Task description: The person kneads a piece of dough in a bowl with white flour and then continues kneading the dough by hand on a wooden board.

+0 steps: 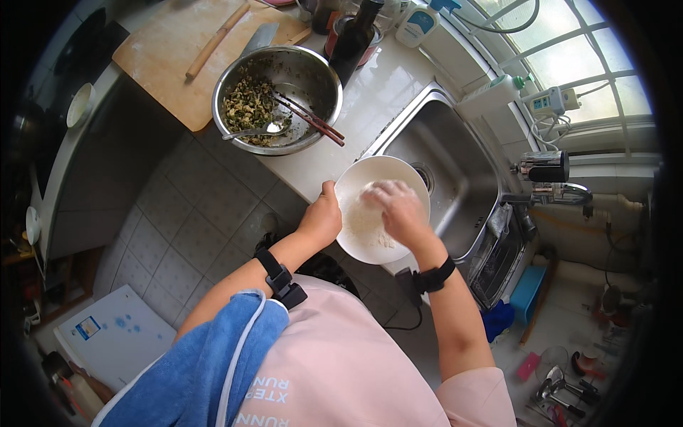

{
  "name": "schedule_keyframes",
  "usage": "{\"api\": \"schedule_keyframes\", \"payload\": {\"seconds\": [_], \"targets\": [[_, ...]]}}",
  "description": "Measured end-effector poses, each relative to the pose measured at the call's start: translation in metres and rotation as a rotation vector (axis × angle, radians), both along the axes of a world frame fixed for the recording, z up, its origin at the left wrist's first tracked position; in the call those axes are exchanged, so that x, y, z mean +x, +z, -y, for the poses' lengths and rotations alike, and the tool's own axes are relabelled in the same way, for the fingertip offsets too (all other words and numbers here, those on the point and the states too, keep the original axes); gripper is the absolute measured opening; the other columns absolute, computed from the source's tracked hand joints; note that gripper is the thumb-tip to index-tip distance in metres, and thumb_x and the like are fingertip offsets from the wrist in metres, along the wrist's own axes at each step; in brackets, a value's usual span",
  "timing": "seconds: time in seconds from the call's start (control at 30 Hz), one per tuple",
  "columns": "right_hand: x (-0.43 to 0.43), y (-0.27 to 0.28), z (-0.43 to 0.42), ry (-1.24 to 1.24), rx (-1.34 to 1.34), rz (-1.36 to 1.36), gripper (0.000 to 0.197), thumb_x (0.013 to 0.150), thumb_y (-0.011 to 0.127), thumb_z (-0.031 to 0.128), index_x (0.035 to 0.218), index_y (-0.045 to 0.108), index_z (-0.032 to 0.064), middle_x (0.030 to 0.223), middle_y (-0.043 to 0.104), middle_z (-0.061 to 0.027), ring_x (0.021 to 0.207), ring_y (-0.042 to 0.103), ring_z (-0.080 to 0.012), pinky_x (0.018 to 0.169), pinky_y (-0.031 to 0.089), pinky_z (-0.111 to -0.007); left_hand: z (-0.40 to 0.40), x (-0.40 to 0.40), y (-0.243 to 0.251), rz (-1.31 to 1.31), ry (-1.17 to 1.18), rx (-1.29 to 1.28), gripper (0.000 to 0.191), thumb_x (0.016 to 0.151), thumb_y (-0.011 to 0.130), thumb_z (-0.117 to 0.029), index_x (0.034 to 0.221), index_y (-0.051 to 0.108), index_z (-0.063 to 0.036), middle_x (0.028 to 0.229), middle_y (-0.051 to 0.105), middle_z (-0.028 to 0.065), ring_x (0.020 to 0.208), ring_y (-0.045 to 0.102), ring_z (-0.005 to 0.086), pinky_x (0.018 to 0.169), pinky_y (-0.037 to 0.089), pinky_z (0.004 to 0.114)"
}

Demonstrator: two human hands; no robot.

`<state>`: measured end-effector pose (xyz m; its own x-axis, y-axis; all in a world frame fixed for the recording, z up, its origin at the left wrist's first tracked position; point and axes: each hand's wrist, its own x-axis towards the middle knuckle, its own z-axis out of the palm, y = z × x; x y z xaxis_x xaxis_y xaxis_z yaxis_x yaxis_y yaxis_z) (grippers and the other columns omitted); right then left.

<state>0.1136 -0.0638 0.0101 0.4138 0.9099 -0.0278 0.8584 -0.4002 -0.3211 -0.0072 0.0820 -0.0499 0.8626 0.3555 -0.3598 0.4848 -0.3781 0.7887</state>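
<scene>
A white bowl with pale flour-like powder in it is held over the counter edge and the sink's near side. My left hand grips its left rim, thumb on top. Inside the bowl, my right hand has bent, whitish fingers at the powder; they are blurred, and whether they pinch any powder is hidden. Beyond stands a steel mixing bowl with chopped green and yellow filling, a metal spoon and dark chopsticks.
A wooden board with a rolling pin and a cleaver lies at the upper left. A dark bottle stands behind the mixing bowl. On the right are the steel sink and its faucet.
</scene>
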Motion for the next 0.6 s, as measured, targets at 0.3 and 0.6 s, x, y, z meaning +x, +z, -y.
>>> {"api": "schedule_keyframes", "payload": {"seconds": [0.3,0.6], "targets": [[-0.033,-0.019,0.022,-0.568,-0.374,-0.218,0.051,0.078,0.059,0.015,0.125,0.047,-0.0019,0.114,0.054,-0.0282,0.106,0.055,-0.0395,0.089,0.046,-0.044,0.010,0.001,-0.007,0.086,0.078,-0.027,0.037,0.087,0.040,-0.002,0.121,0.028,0.0055,0.085,0.060,0.0337,0.079,0.060,0.0485,0.073,0.046,0.053],[-0.037,-0.018,0.033,-0.737,-0.217,-0.211,0.053,0.076,0.065,0.020,0.118,0.046,-0.0062,0.106,0.059,-0.0321,0.099,0.058,-0.0442,0.086,0.047,-0.043,0.011,0.000,-0.006,-0.009,0.017,0.005,0.044,0.085,0.044,-0.001,0.124,0.025,0.0047,0.086,0.062,0.0308,0.080,0.062,0.0464,0.074,0.048,0.051]]}}
